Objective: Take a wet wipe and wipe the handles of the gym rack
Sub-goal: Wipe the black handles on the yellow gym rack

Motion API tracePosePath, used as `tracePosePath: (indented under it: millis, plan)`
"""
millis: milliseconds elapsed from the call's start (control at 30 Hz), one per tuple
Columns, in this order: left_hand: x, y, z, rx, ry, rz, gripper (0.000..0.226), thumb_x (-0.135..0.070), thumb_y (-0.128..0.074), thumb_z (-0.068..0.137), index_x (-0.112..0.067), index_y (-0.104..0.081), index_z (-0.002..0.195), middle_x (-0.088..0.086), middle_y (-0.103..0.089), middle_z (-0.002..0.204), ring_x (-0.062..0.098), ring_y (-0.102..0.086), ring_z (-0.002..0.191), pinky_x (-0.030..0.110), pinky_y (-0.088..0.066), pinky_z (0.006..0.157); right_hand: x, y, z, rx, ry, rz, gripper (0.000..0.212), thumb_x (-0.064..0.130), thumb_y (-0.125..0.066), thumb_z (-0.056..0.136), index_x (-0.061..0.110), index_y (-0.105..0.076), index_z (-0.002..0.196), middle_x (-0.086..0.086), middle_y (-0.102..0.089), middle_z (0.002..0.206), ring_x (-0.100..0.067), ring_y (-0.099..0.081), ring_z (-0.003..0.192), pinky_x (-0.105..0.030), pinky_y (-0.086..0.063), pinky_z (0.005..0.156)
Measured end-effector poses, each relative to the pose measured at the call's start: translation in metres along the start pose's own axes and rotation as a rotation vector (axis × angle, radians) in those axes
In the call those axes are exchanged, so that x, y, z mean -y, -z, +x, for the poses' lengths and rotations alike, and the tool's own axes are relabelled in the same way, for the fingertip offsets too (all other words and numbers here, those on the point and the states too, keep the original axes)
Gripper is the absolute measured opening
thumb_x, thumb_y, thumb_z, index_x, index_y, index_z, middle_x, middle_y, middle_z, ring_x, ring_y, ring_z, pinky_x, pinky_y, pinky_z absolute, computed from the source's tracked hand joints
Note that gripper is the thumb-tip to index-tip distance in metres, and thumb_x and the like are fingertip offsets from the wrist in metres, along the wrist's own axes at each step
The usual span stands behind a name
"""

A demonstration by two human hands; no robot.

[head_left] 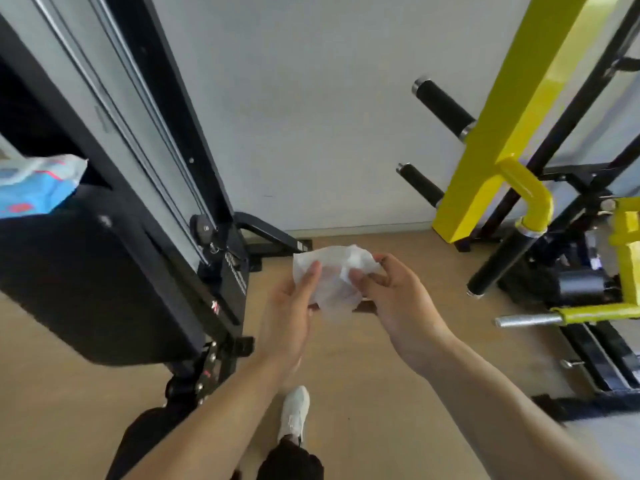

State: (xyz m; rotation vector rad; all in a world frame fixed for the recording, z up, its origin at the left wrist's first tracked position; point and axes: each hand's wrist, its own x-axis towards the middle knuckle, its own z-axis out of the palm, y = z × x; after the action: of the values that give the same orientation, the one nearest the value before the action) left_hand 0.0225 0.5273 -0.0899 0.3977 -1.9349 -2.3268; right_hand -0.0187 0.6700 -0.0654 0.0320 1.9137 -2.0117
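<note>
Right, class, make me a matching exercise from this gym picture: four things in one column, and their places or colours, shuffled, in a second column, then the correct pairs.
Column one:
1. wet wipe
2. wipes packet
3. rack upright
4. white shoe

Column two:
A. painted yellow, on the right
B. on the wooden floor, below the arms
C. held between both hands
D. lying on the black padded seat, far left

Pairs: 1-C, 2-D, 3-A, 4-B

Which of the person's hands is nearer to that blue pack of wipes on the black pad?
Left. The left hand sits nearer the blue pack, which lies up and to its left; the right hand is farther right. Both hold the wet wipe.
</note>
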Motion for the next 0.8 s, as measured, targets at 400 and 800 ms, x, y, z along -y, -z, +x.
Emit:
tracePosePath:
  millis: [400, 800]
  plan:
    - [0.033, 0.074, -0.199, -0.449, 0.113, 0.188, 0.037, -0.058, -0.057, 0.090, -0.029, -0.076, 0.101, 0.003, -0.077, 0.098, 0.030, -0.072, 0.099, 0.062, -0.053, 0.094, -0.071, -0.058, -0.120, 0.489, -0.218, -0.110, 0.021, 0.021, -0.062, 0.097, 0.011, -0.071, 0.114, -0.011, -0.075, 0.107, -0.027, -0.072, 0.100, -0.034, -0.061, 0.076]
    - [0.052, 0.219, -0.340, -0.780, 0.222, -0.057, 0.026, -0.040, -0.065, 0.095, -0.021, -0.073, 0.111, 0.005, -0.075, 0.110, 0.022, -0.072, 0.104, 0.038, -0.062, 0.087, -0.130, -0.220, -0.218, 0.680, -0.436, -0.096, 0.032, 0.018, -0.056, 0.101, 0.022, -0.056, 0.134, -0.011, -0.069, 0.115, -0.025, -0.074, 0.092, -0.030, -0.059, 0.070]
